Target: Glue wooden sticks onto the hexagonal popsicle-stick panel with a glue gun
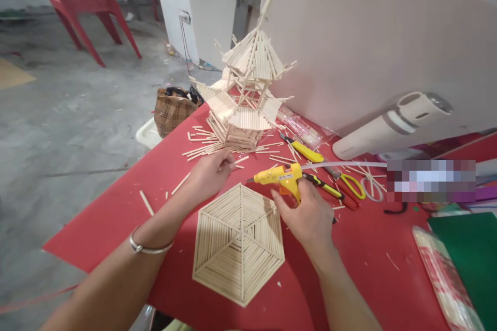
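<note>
My right hand (310,214) grips the handle of a yellow hot glue gun (274,175), its nozzle pointing left above the top edge of a hexagonal panel (221,243). Thin wooden sticks make up this panel, which lies flat in front of me. Beyond its upper left side, my left hand (213,173) is closed in a pinch, with a short wooden stick (241,160) at the fingertips. A clear glue stick (345,164) runs out of the gun's back. Further off stands a tiered pagoda model (246,108) of similar sticks.
Loose sticks (202,142) surround the pagoda on the red tabletop (116,217). A yellow utility knife (303,149), scissors (351,186) and a white cylindrical bottle (373,132) are at the right. Packaged sticks (446,279) lie near a green sheet (469,253). A plaid bag (173,111) stands beyond the left edge.
</note>
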Available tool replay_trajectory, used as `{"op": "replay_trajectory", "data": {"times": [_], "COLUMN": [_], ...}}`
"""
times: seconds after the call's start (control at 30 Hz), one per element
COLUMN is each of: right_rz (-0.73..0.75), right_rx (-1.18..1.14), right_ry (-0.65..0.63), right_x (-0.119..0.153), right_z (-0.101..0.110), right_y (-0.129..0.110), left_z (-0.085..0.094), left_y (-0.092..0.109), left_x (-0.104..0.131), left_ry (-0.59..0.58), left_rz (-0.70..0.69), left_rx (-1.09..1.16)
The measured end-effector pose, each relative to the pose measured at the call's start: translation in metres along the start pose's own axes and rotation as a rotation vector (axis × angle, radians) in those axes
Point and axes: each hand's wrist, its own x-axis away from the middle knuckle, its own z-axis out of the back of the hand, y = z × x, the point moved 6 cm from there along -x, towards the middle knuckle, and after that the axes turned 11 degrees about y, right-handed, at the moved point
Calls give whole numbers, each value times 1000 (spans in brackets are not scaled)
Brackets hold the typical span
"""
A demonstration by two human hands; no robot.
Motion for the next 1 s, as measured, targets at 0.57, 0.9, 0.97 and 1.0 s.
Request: {"op": "replay_trajectory", "data": {"times": [0.57, 0.9, 0.97, 1.0], "right_rz": [160, 155, 160, 163], "right_rx": [79, 99, 96, 93], "right_ry": [20, 1, 8, 11], "right_x": [1, -1, -1, -1], "right_z": [-11, -12, -12, -12], "right_y": [-10, -10, -10, -10], "left_z": [-10, -12, -12, -12], "left_y": [-8, -13, -14, -14], "left_x": [0, 0, 0, 0], "left_ry": [-63, -73, -74, -73], "left_rz": [90, 102, 108, 110], "left_rx": [84, 98, 91, 90]}}
